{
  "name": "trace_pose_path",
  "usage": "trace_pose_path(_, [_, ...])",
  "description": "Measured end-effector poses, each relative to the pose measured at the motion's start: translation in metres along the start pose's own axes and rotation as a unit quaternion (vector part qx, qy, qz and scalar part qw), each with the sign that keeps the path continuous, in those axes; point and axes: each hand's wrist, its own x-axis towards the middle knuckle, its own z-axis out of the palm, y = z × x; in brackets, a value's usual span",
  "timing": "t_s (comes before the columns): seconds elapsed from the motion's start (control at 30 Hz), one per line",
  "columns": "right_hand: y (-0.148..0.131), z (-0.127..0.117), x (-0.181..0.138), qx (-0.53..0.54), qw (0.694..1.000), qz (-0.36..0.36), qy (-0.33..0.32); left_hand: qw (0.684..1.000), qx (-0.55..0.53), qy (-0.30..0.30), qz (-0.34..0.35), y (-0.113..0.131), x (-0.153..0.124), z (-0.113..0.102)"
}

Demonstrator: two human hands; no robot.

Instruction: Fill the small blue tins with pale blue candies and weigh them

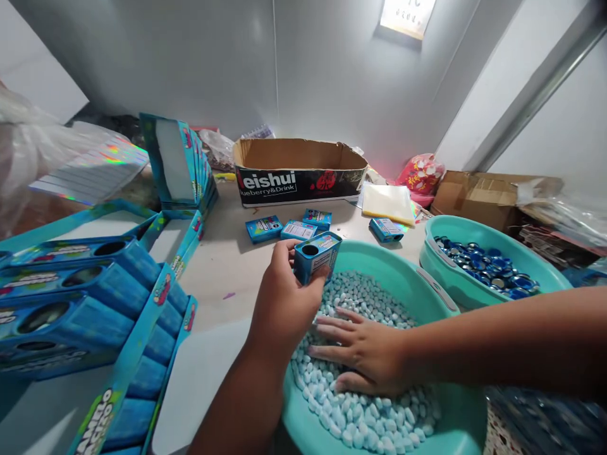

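Observation:
My left hand (279,303) grips a small blue tin (316,255) with a round hole on top, held over the rim of a teal basin (379,262). The basin is full of small pale-blue candies (365,297). My right hand (363,351) lies palm down on the candies, fingers stretched out and pointing left, just below the tin.
Three small blue tins (264,228) lie on the table beyond the basin, another (386,229) to the right. A second teal basin (474,268) holds blue caps. Blue display boxes (71,297) fill the left. A cardboard tray (298,167) stands at the back.

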Motion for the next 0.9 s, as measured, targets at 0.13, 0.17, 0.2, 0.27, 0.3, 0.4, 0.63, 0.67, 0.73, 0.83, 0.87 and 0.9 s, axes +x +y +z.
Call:
trace_pose_path(0.13, [0.036,-0.004,0.005,-0.08,0.996,0.031,0.009,1.0,0.006,0.006,-0.009,-0.002,0.001,0.0])
trace_pose_path(0.17, [0.049,-0.009,0.005,-0.096,0.994,0.041,0.013,1.0,0.007,0.009,-0.009,-0.002,0.001,0.0])
trace_pose_path(0.2, [0.061,-0.014,0.005,-0.105,0.993,0.05,0.019,1.0,0.007,0.011,-0.009,-0.002,0.001,0.0])
trace_pose_path(0.27, [0.074,-0.02,0.003,-0.096,0.993,0.064,0.034,1.0,0.003,0.008,-0.01,-0.002,0.001,0.0])
trace_pose_path(0.3, [0.075,-0.02,0.002,-0.082,0.993,0.075,0.038,1.0,0.0,0.005,-0.01,-0.002,0.001,0.001])
trace_pose_path(0.4, [0.057,-0.008,0.008,-0.012,0.99,0.134,0.033,1.0,-0.009,0.001,-0.013,-0.003,0.001,0.001])
trace_pose_path(0.63, [-0.044,0.0,0.012,0.178,0.968,0.176,-0.027,1.0,0.004,0.005,-0.014,-0.002,0.0,0.0])
trace_pose_path(0.67, [-0.055,-0.002,0.006,0.189,0.966,0.174,-0.032,1.0,0.003,0.001,-0.015,-0.001,-0.001,0.0])
trace_pose_path(0.73, [-0.065,-0.004,-0.005,0.186,0.969,0.157,-0.035,1.0,0.001,-0.004,-0.014,0.0,-0.001,0.0])
trace_pose_path(0.83, [-0.045,-0.001,-0.009,0.104,0.988,0.112,-0.034,1.0,0.002,-0.005,-0.007,-0.001,0.0,0.0])
trace_pose_path(0.87, [-0.031,0.0,-0.005,0.057,0.992,0.105,-0.031,1.0,0.005,-0.003,-0.004,-0.001,0.001,0.0])
trace_pose_path(0.9, [-0.014,0.0,-0.001,0.009,0.994,0.109,-0.027,1.0,0.009,-0.002,-0.002,-0.002,0.002,0.0])
